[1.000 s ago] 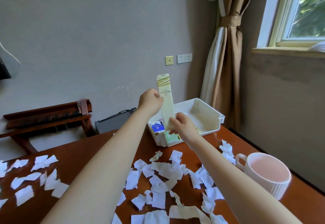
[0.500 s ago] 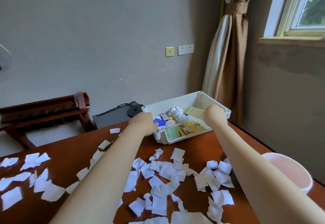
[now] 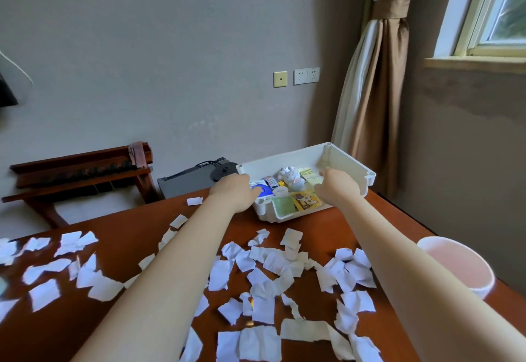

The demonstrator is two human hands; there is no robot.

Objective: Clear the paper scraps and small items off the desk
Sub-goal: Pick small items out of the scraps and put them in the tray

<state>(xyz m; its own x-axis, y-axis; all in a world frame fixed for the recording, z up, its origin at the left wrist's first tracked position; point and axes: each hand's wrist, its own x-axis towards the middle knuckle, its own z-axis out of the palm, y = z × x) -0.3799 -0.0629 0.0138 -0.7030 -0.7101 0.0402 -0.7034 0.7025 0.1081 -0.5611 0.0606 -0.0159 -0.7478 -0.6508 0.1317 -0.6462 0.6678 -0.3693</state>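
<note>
Several torn white paper scraps (image 3: pixel 273 262) lie scattered over the dark wooden desk (image 3: pixel 327 219). A white plastic bin (image 3: pixel 284 162) stands at the desk's far edge, holding small items: a blue-and-white packet (image 3: pixel 263 189), a pale plush toy (image 3: pixel 290 178), a yellow cartoon sachet (image 3: pixel 306 201), a green sachet (image 3: pixel 283 205) and a long cream packet (image 3: pixel 308 175). My left hand (image 3: pixel 233 191) is at the bin's left rim, fingers curled over it. My right hand (image 3: pixel 337 188) reaches into the bin's right side, by the cream packet. The backs of both hands hide the fingertips.
A pale pink cup (image 3: pixel 458 265) stands at the desk's right edge. Behind the desk are a grey device with a cable (image 3: pixel 193 181) and a dark wooden rack (image 3: pixel 79 174). A tied brown curtain (image 3: pixel 375 82) hangs beside the window at right.
A second ago both hands held the cream packet upright above the bin. The packet now lies inside the bin, and both hands have dropped to the bin.
</note>
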